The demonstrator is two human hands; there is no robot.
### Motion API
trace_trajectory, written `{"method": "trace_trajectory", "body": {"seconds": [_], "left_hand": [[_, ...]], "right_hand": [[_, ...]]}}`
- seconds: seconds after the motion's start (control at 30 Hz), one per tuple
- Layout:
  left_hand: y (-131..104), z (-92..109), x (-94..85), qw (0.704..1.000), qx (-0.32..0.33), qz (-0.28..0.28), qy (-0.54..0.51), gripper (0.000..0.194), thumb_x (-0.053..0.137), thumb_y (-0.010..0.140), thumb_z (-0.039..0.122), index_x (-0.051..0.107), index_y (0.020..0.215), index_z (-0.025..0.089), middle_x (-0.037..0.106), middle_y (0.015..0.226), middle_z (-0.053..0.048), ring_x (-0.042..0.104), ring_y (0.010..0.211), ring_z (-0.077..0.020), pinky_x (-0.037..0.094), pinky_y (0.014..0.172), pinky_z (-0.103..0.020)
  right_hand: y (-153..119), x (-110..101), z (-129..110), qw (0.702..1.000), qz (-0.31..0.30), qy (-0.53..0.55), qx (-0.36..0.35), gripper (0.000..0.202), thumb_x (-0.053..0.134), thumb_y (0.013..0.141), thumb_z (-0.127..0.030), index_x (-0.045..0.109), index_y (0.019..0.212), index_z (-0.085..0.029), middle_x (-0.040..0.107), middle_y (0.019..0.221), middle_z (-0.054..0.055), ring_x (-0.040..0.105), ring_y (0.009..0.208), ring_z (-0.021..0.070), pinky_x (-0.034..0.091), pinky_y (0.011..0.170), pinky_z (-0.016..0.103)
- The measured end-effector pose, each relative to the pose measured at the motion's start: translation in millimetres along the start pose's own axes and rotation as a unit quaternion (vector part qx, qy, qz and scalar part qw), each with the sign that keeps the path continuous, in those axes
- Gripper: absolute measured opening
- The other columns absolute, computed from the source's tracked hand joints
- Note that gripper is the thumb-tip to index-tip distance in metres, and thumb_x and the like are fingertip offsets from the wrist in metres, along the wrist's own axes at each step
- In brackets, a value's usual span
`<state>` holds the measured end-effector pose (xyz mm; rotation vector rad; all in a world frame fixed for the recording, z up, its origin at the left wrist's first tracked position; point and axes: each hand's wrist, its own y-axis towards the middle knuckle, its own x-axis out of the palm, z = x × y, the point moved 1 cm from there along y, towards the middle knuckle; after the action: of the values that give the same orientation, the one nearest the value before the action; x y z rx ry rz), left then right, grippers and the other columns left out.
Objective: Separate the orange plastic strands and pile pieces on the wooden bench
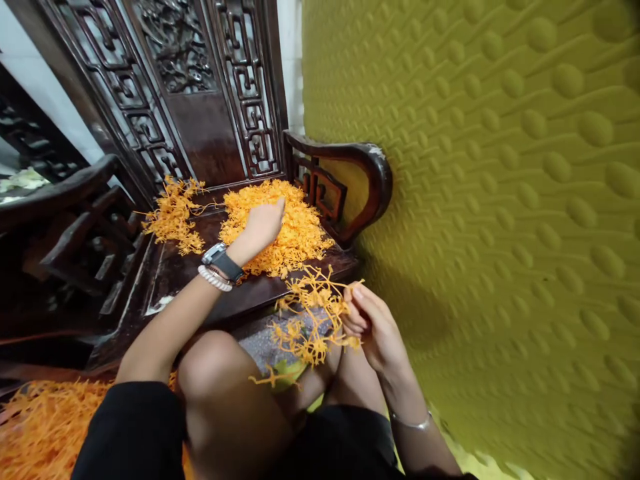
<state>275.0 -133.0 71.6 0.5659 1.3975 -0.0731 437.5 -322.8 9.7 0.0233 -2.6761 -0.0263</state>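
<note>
Orange strands lie in three heaps, left to right: a loose mass on the floor [35, 427], a small pile [175, 213] and a large pile [280, 227] on the carved wooden chair seat [195, 267]. The left hand [263, 223], fingers curled, rests on the large pile, while the right hand [373, 327] pinches one tangled bunch [310, 320] over the knees; judging by the floor heap, much seems left to sort.

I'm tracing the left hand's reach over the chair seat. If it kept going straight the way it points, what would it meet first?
The left hand already rests on the large orange strand pile; going on, it would push through that pile toward the carved chair back, though depth is hard to judge.
</note>
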Motion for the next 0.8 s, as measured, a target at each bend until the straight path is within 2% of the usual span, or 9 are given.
{"method": "trace_trajectory", "body": {"seconds": [0.2, 0.33, 0.43, 0.5, 0.57, 0.63, 0.67, 0.73, 0.8], "left_hand": [[12, -25, 17.9, 0.994, -0.107, 0.004, -0.025, 0.042, 0.044, 0.093, 0.032, 0.051, 0.119, 0.001, 0.058, 0.112, -0.03, 0.059, 0.096, -0.0379, 0.045, 0.08, -0.048], [9, -37, 28.7, 0.987, -0.152, 0.021, -0.043, 0.045, 0.051, 0.09, 0.038, 0.056, 0.116, 0.001, 0.048, 0.124, -0.033, 0.046, 0.117, -0.0456, 0.04, 0.09, -0.057], [-1, -28, 31.3, 0.987, -0.129, 0.067, -0.072, 0.047, 0.057, 0.087, 0.041, 0.057, 0.116, 0.004, 0.041, 0.134, -0.032, 0.035, 0.128, -0.0463, 0.035, 0.098, -0.062], [-14, -11, 24.7, 0.979, -0.054, 0.092, -0.176, 0.044, 0.053, 0.09, 0.044, 0.058, 0.114, 0.008, 0.048, 0.132, -0.027, 0.04, 0.127, -0.0396, 0.036, 0.101, -0.057], [-32, 12, 10.9, 0.933, 0.038, 0.045, -0.354, 0.046, 0.036, 0.096, 0.05, 0.06, 0.108, 0.013, 0.061, 0.119, -0.018, 0.056, 0.115, -0.0288, 0.046, 0.096, -0.047], [-52, 36, -6.3, 0.852, 0.087, -0.073, -0.511, 0.057, 0.017, 0.098, 0.052, 0.06, 0.105, 0.015, 0.068, 0.106, -0.013, 0.065, 0.1, -0.0216, 0.054, 0.084, -0.038], [-62, 46, -14.7, 0.814, 0.104, -0.12, -0.558, 0.058, 0.014, 0.099, 0.051, 0.06, 0.105, 0.015, 0.069, 0.104, -0.012, 0.066, 0.096, -0.02, 0.055, 0.082, -0.036], [-79, 60, -26.3, 0.772, 0.115, -0.18, -0.599, 0.047, 0.032, 0.096, 0.051, 0.06, 0.107, 0.015, 0.07, 0.103, -0.011, 0.066, 0.092, -0.0195, 0.055, 0.077, -0.034], [-89, 63, -28.5, 0.761, 0.125, -0.214, -0.599, 0.036, 0.055, 0.088, 0.046, 0.062, 0.105, 0.016, 0.07, 0.103, -0.01, 0.066, 0.089, -0.0196, 0.055, 0.074, -0.033]], "right_hand": [[-7, 1, -11, 1.0, -0.003, -0.026, -0.007, 0.028, 0.055, 0.086, -0.046, 0.047, 0.076, -0.022, 0.017, 0.048, -0.012, 0.009, 0.042, 0.0063, 0.013, 0.04, 0.019], [-9, -2, -18, 0.999, 0.006, -0.037, -0.019, 0.035, 0.055, 0.085, -0.053, 0.041, 0.072, -0.023, 0.013, 0.046, -0.012, 0.006, 0.04, 0.0068, 0.014, 0.039, 0.02], [-8, -5, -21, 0.998, 0.018, -0.054, -0.038, 0.042, 0.058, 0.082, -0.06, 0.039, 0.069, -0.024, 0.011, 0.047, -0.012, 0.004, 0.04, 0.0064, 0.012, 0.037, 0.02], [-5, -5, -20, 0.997, 0.028, -0.059, -0.051, 0.042, 0.06, 0.082, -0.059, 0.04, 0.07, -0.024, 0.011, 0.048, -0.012, 0.005, 0.04, 0.0061, 0.012, 0.036, 0.019], [-3, -4, -18, 0.996, 0.039, -0.052, -0.062, 0.039, 0.06, 0.084, -0.054, 0.041, 0.071, -0.023, 0.014, 0.048, -0.012, 0.006, 0.04, 0.0059, 0.014, 0.036, 0.019], [-1, -2, -16, 0.995, 0.048, -0.042, -0.078, 0.037, 0.058, 0.087, -0.052, 0.041, 0.072, -0.023, 0.016, 0.047, -0.011, 0.008, 0.039, 0.0059, 0.016, 0.036, 0.018], [-1, -1, -16, 0.994, 0.05, -0.04, -0.085, 0.036, 0.057, 0.088, -0.051, 0.041, 0.072, -0.023, 0.017, 0.046, -0.011, 0.009, 0.039, 0.006, 0.018, 0.037, 0.019], [-1, 0, -15, 0.994, 0.052, -0.039, -0.092, 0.035, 0.055, 0.089, -0.051, 0.042, 0.073, -0.023, 0.018, 0.044, -0.011, 0.011, 0.038, 0.0062, 0.02, 0.038, 0.019], [-2, 0, -16, 0.994, 0.048, -0.033, -0.089, 0.033, 0.054, 0.089, -0.049, 0.043, 0.072, -0.023, 0.021, 0.043, -0.011, 0.013, 0.037, 0.0063, 0.021, 0.037, 0.019]]}}
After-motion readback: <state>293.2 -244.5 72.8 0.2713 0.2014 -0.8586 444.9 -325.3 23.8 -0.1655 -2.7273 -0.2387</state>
